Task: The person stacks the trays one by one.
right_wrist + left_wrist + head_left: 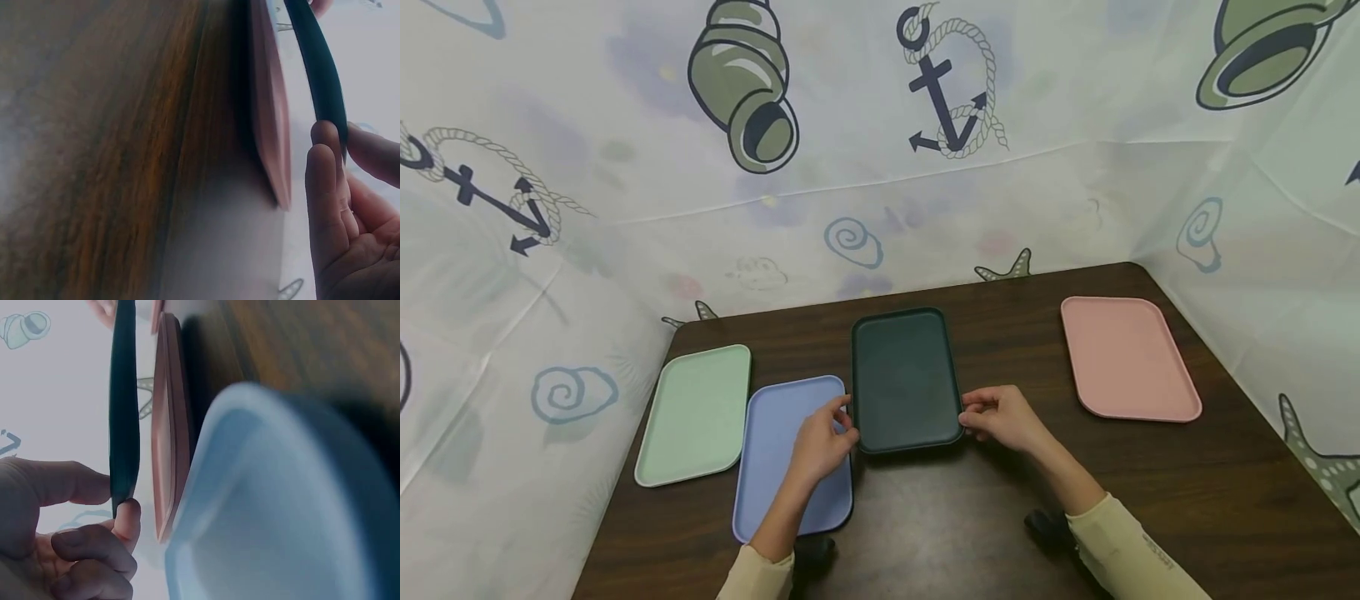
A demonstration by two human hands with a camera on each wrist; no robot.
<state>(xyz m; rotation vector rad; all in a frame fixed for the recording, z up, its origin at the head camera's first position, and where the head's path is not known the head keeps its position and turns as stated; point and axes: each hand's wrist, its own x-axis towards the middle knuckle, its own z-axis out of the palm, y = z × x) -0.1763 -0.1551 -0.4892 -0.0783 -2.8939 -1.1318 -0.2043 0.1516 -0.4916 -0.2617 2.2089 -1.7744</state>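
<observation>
Your left hand (822, 442) and right hand (1004, 418) pinch the dark green tray (906, 379) at opposite long edges, presumably to keep it level.

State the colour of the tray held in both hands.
Dark green; the tray shows best in the head view.

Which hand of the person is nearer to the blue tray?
Left. The left hand is above the blue tray; the right hand is farther, at the right edge of the dark green tray.
</observation>
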